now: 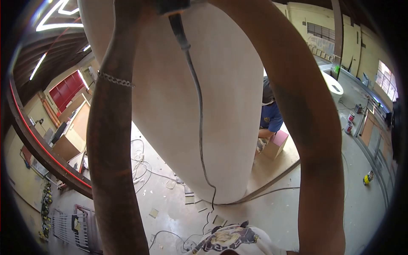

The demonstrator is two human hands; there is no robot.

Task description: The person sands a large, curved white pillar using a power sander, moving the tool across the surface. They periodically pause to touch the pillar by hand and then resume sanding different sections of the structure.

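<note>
Both arms go straight up past the big smooth off-white rounded form (204, 106), and the hands themselves are cut off by the top of the frame, so I can't tell how far open they are or what exactly they grip. All that shows up there is the dark bottom edge of a power tool (172, 5), pressed at the top of the form, between the two forearms. The left wrist wears a silver chain bracelet (115, 79).

Main worry, as I see it: the thin black power cord (199, 123) hangs from the tool right down the face of the form and trails onto the dusty concrete floor (263, 212) at its base. Looks easy to snag with a foot or drag under the tool. More loose white cables (140, 163) lie left of the form, so tripping looks likely too.

Also, a person in a blue shirt (270, 117) crouches just right of the form by a small wooden box (276, 144), close enough to catch dust or anything dropped.
</note>
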